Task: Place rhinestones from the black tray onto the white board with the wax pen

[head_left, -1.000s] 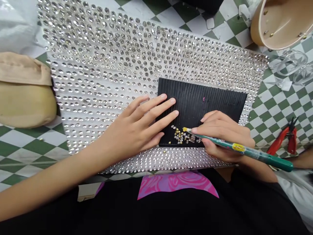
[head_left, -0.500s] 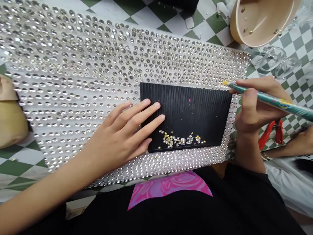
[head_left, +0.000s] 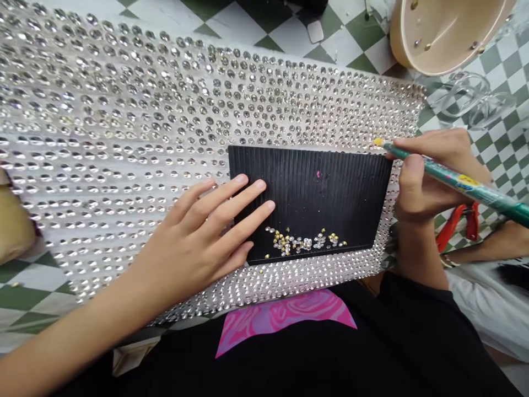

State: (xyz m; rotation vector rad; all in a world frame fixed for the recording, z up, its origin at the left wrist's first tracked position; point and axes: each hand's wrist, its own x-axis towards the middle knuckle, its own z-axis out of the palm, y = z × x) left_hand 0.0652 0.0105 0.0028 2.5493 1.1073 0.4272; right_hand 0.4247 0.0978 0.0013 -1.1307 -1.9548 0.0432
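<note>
A white sheet (head_left: 194,168) set with rows of clear rhinestones spreads across the table. On it lies a black ridged tray (head_left: 322,198), with a pile of loose silver and gold rhinestones (head_left: 306,243) along its near edge. My left hand (head_left: 215,226) rests flat, fingers spread over the tray's left side. Between the thumb and fingers of my right hand (head_left: 430,176) is a green pencil (head_left: 467,184) with a yellow tip. That tip is over the stone rows just beyond the tray's far right corner; whether it touches a stone I cannot tell.
A beige bowl (head_left: 446,38) with a few stones stands at the top right, near coiled clear plastic (head_left: 475,99). Red-handled pliers (head_left: 458,226) lie right of my wrist, beside another person's arm (head_left: 487,245). A green-and-white checkered cloth (head_left: 351,33) covers the table.
My view has shifted slightly, and the tray's left end sits a little lower and further left in it. The pencil tip has barely moved. Both hands keep the same hold.
</note>
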